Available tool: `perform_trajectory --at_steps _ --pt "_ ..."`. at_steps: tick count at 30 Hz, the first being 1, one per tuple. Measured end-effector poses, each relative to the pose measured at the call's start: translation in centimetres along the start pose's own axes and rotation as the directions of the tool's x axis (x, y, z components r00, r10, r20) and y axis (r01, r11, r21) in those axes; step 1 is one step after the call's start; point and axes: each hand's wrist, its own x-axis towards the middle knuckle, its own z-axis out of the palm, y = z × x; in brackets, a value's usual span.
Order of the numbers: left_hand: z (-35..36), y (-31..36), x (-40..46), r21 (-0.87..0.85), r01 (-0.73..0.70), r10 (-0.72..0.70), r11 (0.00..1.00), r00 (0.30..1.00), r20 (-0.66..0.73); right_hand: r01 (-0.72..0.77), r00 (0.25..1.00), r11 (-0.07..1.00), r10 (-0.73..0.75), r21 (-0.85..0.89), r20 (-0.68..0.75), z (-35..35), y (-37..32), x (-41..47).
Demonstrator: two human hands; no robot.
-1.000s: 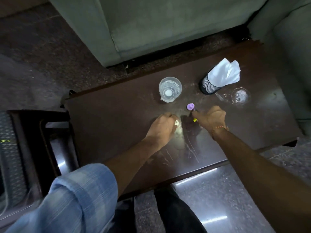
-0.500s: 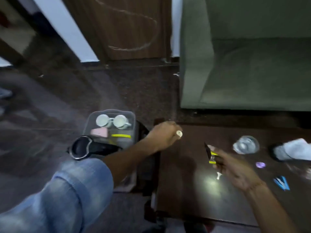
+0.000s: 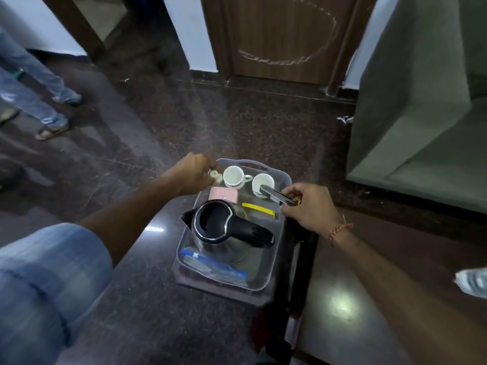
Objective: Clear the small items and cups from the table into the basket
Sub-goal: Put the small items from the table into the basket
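Pale small item (image 3: 214, 176) pinched in left hand (image 3: 193, 173), now over basket (image 3: 279, 248) far-left corner, beside two white cups (image 3: 233, 177). Right hand (image 3: 307, 206) grips dark stapler-like tool (image 3: 279, 196), tip over right cup. Both came off the bench (image 3: 369, 299) a second ago; looks like drop-off is next. Basket sits on dark polished floor (image 3: 237, 114) at bench's left edge, kettle (image 3: 224, 226) inside. Glass (image 3: 473, 284) at the right frame edge, blurred. Wooden door (image 3: 284, 35), green sofa (image 3: 421, 101) behind.
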Motion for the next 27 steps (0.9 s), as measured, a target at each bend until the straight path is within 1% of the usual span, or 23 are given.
perform_trajectory --at_steps 2,4,6,9,13,19,23,27 --pt "1.3 -1.6 0.4 -0.029 0.032 -0.031 0.999 0.999 0.021 0.052 0.998 0.996 -0.051 -0.074 0.024 1.5 -0.4 1.2" --pt "2.9 -2.9 1.0 -0.032 0.048 -0.046 0.998 0.996 0.073 0.094 0.994 0.985 -0.084 -0.142 0.074 3.1 -0.2 2.4" --pt "4.6 -4.1 1.7 -0.022 0.052 -0.049 0.998 0.992 0.12 0.105 0.99 0.972 -0.083 -0.211 0.111 4.9 0.4 3.4" --pt "6.9 -5.4 2.9 -0.032 0.049 -0.043 0.998 0.988 0.15 0.089 0.989 0.962 -0.055 -0.258 0.137 7.5 1.8 4.5" --pt "9.4 -6.3 4.3 -0.032 -0.002 0.006 0.999 0.989 0.148 0.115 0.976 0.939 -0.047 -0.325 0.211 10.1 3.7 5.2" --pt "12.0 -7.6 5.5 0.033 -0.087 0.08 0.996 0.983 0.165 0.161 0.95 0.867 -0.007 -0.471 0.312 12.5 5.1 5.7" --pt "12.3 -7.9 6.2 0.057 -0.125 0.114 0.99 0.979 0.169 0.189 0.954 0.789 -0.007 -0.585 0.299 13.7 5.0 6.0" --pt "12.0 -7.5 6.3 0.041 -0.156 0.147 0.987 0.974 0.17 0.214 0.956 0.754 -0.033 -0.621 0.29 14.0 5.0 6.2"
